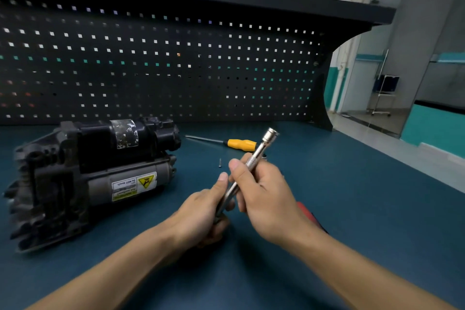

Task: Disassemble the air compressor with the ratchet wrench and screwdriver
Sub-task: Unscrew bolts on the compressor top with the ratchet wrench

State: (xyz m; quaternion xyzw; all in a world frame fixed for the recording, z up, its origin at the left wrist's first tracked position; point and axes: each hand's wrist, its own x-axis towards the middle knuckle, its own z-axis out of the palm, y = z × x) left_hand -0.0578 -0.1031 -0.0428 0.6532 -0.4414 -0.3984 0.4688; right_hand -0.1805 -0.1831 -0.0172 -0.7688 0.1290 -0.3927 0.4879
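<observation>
The black air compressor lies on its side at the left of the blue bench, its grey motor can with a yellow warning label facing me. Both hands hold a chrome ratchet extension bar tilted up to the right, its socket end free at the top. My right hand grips the knurled middle of the bar. My left hand grips the lower end, where the ratchet head is hidden by fingers. A red handle shows behind my right wrist. A yellow-handled screwdriver lies behind the hands.
A small loose screw lies on the blue mat between compressor and screwdriver. A dark pegboard walls the bench's back under a shelf. The bench's right edge drops to a corridor floor.
</observation>
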